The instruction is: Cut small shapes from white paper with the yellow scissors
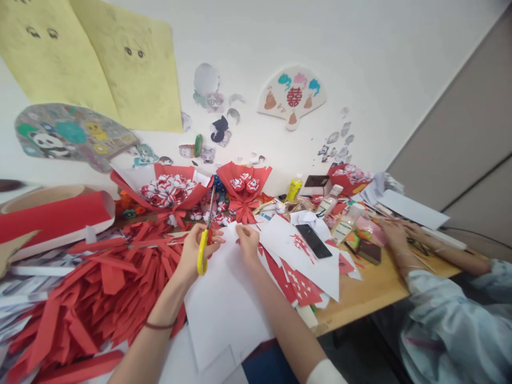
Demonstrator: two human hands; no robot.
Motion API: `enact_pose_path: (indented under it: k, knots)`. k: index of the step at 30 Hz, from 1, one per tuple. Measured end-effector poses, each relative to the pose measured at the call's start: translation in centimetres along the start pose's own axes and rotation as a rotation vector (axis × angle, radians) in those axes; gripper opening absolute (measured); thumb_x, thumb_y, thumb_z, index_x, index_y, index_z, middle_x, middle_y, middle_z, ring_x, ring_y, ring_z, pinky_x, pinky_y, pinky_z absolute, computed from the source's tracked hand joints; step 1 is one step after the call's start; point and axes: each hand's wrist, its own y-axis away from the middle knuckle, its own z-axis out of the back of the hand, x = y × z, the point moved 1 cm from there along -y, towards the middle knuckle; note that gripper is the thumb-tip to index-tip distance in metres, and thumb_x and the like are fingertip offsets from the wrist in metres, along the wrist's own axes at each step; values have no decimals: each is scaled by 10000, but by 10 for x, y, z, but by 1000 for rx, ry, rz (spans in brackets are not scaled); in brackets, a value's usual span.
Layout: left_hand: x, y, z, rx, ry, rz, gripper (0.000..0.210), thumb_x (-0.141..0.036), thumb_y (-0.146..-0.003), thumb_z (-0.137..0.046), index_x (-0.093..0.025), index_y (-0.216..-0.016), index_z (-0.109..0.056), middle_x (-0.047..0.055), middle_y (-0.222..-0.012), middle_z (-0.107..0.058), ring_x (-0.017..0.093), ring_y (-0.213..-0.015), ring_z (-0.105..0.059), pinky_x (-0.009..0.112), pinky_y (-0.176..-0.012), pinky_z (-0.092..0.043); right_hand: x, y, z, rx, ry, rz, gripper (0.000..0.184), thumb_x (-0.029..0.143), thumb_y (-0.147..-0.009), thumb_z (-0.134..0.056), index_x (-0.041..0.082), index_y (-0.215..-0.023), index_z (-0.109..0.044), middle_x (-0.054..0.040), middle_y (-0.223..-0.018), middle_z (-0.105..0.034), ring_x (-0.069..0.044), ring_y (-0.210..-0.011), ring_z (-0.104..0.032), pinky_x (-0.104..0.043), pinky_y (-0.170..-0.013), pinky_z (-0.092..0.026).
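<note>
My left hand [191, 249] is closed around yellow-handled scissors [202, 255], whose metal blades point up and away from me. Its fingertips are near the top edge of a white sheet of paper [226, 304]. With thumb and fingers pinched together, my right hand [248, 241] grips that sheet's upper edge. The paper hangs down between my forearms, over other white sheets. Left of my left hand lies a large heap of folded red paper strips [116, 282].
Paper-flower bouquets [170, 189] in red wrapping stand along the wall. To the right lie a black phone [314, 241], red cut paper [302, 285] and bottles [330, 201]. Another person's hands [394, 234] rest at the table's right end. White strips [20, 298] pile up far left.
</note>
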Motion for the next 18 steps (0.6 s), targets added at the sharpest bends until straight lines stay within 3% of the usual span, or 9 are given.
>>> enact_pose_path:
  k: [7,18]
  knots:
    - [18,1,7,-60,-72,-32,404,-145,-585,-722,-191,-866,-435,38,-907,-698,138,-654,-667,191,-505,-411,-16,-17,10,-6,16,-10,370,455,-709,-647,119,-863,-665,2,-640,-626,-88,-401,-523,-197,-389,-360]
    - [22,3,-1,-35,-71,4,445,-155,-521,-738,-195,-819,-411,14,-792,-698,168,-613,-679,216,-532,-438,-8,-3,8,86,39,-22,261,304,-726,-656,133,-923,-646,2,-727,-647,-77,-432,-577,-169,-406,-446]
